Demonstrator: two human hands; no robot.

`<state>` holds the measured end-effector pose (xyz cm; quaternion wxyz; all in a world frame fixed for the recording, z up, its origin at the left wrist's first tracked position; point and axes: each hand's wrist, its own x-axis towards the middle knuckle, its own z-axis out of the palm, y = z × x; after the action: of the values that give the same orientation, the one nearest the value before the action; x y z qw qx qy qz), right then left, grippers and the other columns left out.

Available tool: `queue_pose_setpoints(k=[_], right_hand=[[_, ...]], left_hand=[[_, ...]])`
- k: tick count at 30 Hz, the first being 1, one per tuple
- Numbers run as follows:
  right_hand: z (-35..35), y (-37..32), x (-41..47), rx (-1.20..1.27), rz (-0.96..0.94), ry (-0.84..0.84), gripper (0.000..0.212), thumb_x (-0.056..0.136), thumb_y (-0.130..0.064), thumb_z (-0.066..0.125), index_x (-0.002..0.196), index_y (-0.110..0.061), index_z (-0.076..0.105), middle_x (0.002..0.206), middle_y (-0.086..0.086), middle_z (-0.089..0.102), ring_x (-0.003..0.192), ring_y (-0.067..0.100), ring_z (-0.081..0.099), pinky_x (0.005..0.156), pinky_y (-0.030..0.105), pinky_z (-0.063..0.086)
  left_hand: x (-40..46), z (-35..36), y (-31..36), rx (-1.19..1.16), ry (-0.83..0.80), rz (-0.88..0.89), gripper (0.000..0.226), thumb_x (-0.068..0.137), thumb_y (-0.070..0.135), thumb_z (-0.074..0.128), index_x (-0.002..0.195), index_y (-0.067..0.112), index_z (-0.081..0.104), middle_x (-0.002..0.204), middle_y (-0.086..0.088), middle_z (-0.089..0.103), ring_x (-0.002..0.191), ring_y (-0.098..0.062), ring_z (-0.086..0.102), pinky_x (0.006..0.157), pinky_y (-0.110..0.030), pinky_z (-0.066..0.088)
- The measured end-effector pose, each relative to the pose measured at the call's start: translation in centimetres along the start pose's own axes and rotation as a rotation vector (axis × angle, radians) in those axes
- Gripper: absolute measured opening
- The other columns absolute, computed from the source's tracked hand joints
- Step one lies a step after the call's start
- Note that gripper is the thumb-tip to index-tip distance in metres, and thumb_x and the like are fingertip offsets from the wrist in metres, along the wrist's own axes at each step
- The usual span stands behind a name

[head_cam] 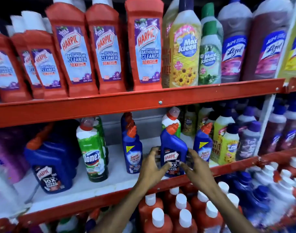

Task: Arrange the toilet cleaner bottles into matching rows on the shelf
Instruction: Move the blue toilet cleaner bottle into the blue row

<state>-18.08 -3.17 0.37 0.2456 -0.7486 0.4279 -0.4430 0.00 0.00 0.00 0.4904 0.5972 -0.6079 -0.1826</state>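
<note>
Harpic bottle (174, 153) clasped by left hand (152, 167) and right hand (196, 167), mid-shelf (110, 197). Matching Harpic group (49, 167) at nine o'clock; Domex (93, 152), Sani Fresh (133, 153) between—sorting barely begun.

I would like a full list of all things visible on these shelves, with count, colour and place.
Harpic Bathroom Cleaner bottles: at least six, red, white caps, top shelf left.
Max Kleen bottles: two fronts, yellow and green, top shelf centre.
Lizol bottles: two, dark purple-brown, top shelf right.
Large Harpic bottle: one in front, blue, middle shelf left.
Domex bottle: one in front, green, middle shelf.
Sani Fresh bottles: two fronts, blue, either side of the held bottle.
Harpic toilet cleaner: one, blue, red cap, middle shelf centre, held.
White-capped bottles: many, red, bottom shelf.
Shelf rails: red.
Left hand: on the Harpic toilet cleaner.
Right hand: on the same bottle.
</note>
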Motion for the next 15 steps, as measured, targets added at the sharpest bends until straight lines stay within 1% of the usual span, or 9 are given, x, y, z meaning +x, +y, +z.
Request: queue_pose_setpoints(k=[1, 2, 4, 5, 7, 9, 12, 13, 15], right_hand=[[0.1, 0.1, 0.2, 0.029, 0.013, -0.005, 0.049, 0.087, -0.008, 0.068, 0.132, -0.014, 0.051, 0.113, -0.003, 0.066, 0.097, 0.004, 0.065, 0.076, 0.002, 0.045], [-0.1, -0.1, 0.2, 0.048, 0.031, -0.001, 0.047, 0.088, -0.008, 0.068, 0.131, -0.015, 0.052, 0.112, -0.003, 0.068, 0.093, -0.001, 0.064, 0.071, -0.001, 0.045], [-0.1, -0.5, 0.1, 0.07, 0.049, 0.001, 0.042, 0.087, -0.007, 0.068, 0.125, -0.02, 0.054, 0.109, -0.004, 0.069, 0.092, -0.007, 0.065, 0.069, -0.001, 0.045], [-0.1, -0.6, -0.1, 0.1, 0.047, 0.004, 0.041, 0.087, -0.006, 0.068, 0.122, -0.023, 0.054, 0.109, -0.005, 0.069, 0.09, -0.01, 0.066, 0.07, -0.001, 0.046], [0.0, -1.4, -0.8, 0.158, 0.026, 0.015, 0.039, 0.087, -0.004, 0.068, 0.118, -0.025, 0.054, 0.11, -0.007, 0.07, 0.091, -0.016, 0.065, 0.072, 0.001, 0.048], [0.5, -2.9, -1.6, 0.186, -0.013, 0.021, 0.038, 0.087, -0.007, 0.069, 0.119, -0.024, 0.057, 0.112, -0.013, 0.07, 0.096, -0.013, 0.065, 0.076, 0.006, 0.051], [2.0, -5.9, -2.1, 0.24, -0.085, 0.007, 0.042, 0.086, -0.007, 0.07, 0.122, -0.024, 0.057, 0.113, -0.018, 0.07, 0.094, -0.009, 0.067, 0.077, 0.007, 0.051], [2.6, -7.0, -2.1, 0.25, -0.108, -0.001, 0.043, 0.086, -0.006, 0.071, 0.122, -0.024, 0.057, 0.112, -0.016, 0.07, 0.096, -0.008, 0.067, 0.079, 0.007, 0.05], [4.7, -9.2, -2.3, 0.272, -0.159, -0.04, 0.042, 0.085, -0.005, 0.071, 0.12, -0.024, 0.057, 0.114, -0.012, 0.071, 0.101, -0.003, 0.068, 0.083, 0.01, 0.051]], left_hand=[[0.1, 0.2, 0.0, -0.04, 0.0, -0.005, 0.052, 0.08, 0.021, 0.079, 0.124, 0.025, 0.051, 0.12, 0.0, 0.07, 0.108, -0.016, 0.069, 0.09, -0.036, 0.062], [0.1, 0.3, 0.2, -0.055, 0.012, -0.01, 0.05, 0.08, 0.016, 0.08, 0.12, 0.026, 0.051, 0.116, 0.0, 0.071, 0.104, -0.016, 0.07, 0.086, -0.03, 0.062], [-0.1, 0.3, 0.2, -0.069, 0.065, -0.017, 0.049, 0.079, 0.011, 0.081, 0.115, 0.029, 0.052, 0.112, 0.002, 0.072, 0.099, -0.011, 0.071, 0.085, -0.031, 0.063], [-0.3, 0.3, 0.0, -0.088, 0.088, -0.008, 0.049, 0.078, 0.011, 0.082, 0.115, 0.029, 0.053, 0.113, 0.003, 0.073, 0.1, -0.008, 0.071, 0.087, -0.034, 0.063], [-1.4, -0.4, 0.1, -0.124, 0.125, 0.011, 0.051, 0.079, 0.011, 0.082, 0.115, 0.034, 0.055, 0.116, 0.005, 0.073, 0.107, -0.007, 0.07, 0.09, -0.029, 0.059], [-2.6, -1.8, 0.6, -0.14, 0.174, 0.042, 0.055, 0.08, 0.007, 0.081, 0.113, 0.042, 0.055, 0.116, 0.008, 0.073, 0.108, -0.007, 0.07, 0.088, -0.022, 0.058], [-4.5, -5.3, 1.0, -0.12, 0.289, 0.085, 0.058, 0.079, 0.004, 0.082, 0.114, 0.043, 0.056, 0.107, 0.02, 0.076, 0.1, -0.001, 0.071, 0.085, -0.018, 0.057], [-5.1, -6.6, 1.0, -0.11, 0.32, 0.089, 0.058, 0.079, 0.005, 0.082, 0.115, 0.043, 0.057, 0.106, 0.024, 0.074, 0.1, 0.0, 0.07, 0.086, -0.018, 0.056], [-6.8, -9.5, 0.5, -0.108, 0.389, 0.09, 0.054, 0.08, 0.012, 0.082, 0.12, 0.04, 0.057, 0.112, 0.022, 0.073, 0.105, -0.005, 0.07, 0.092, -0.027, 0.057]])
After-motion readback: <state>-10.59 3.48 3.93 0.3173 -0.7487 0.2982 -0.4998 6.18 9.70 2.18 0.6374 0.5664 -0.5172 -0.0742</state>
